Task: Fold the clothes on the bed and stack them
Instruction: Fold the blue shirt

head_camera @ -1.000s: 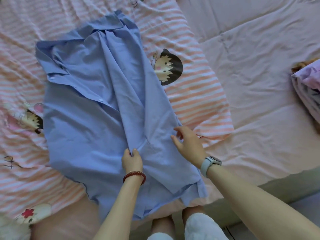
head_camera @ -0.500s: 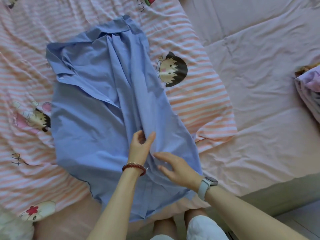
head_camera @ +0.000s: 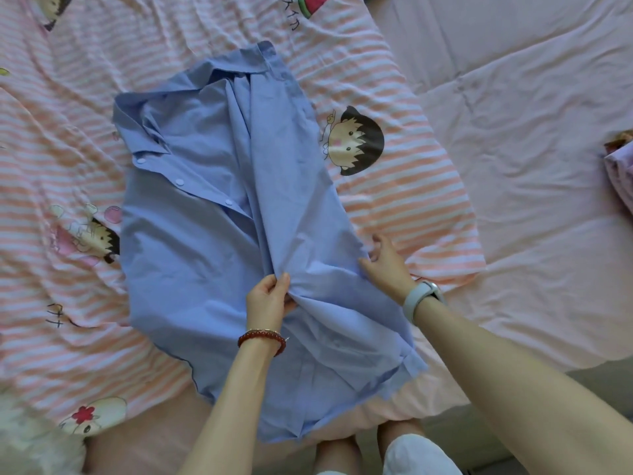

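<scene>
On the bed [head_camera: 513,132], the shirt [head_camera: 212,234] runs 12-to-6; left hand [head_camera: 267,299] pinches its centre fold, right hand [head_camera: 385,265] spread at 3.

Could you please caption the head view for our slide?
Left hand pinches a fold of the blue shirt on the striped bedsheet; right hand touches its edge.

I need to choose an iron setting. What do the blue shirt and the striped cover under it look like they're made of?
Blue shirt: thin, matte woven cloth, probably cotton or a cotton blend; it takes sharp creases and gathers finely where the left hand pinches it. Striped cover: soft printed cloth, likely cotton, matte and finely rumpled. The fibre cannot be confirmed by sight.
</scene>
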